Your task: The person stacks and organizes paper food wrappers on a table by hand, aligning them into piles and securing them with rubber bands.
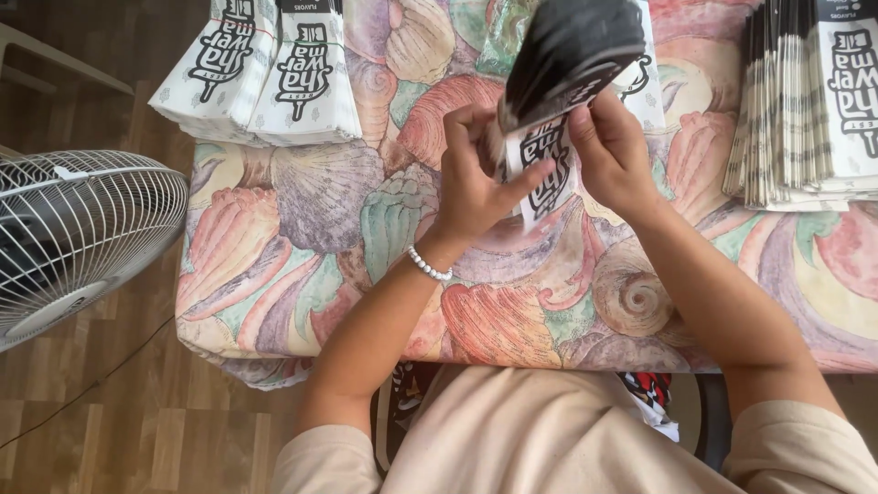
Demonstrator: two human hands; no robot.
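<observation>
At the upper centre of the frame, both hands meet over the table (302,274), which is draped in a shell-patterned cloth. The left hand (476,178) and right hand (615,157) each grasp the black-and-white paper sleeve (560,87), tilted and lifted off the cloth. 2 stacks of like sleeves lie apart from it: one (265,73) at the upper left by the table's edge, another (809,105) at the upper right. Open cloth spreads below the hands. A white fan (73,238) stands just off the table's left edge.
</observation>
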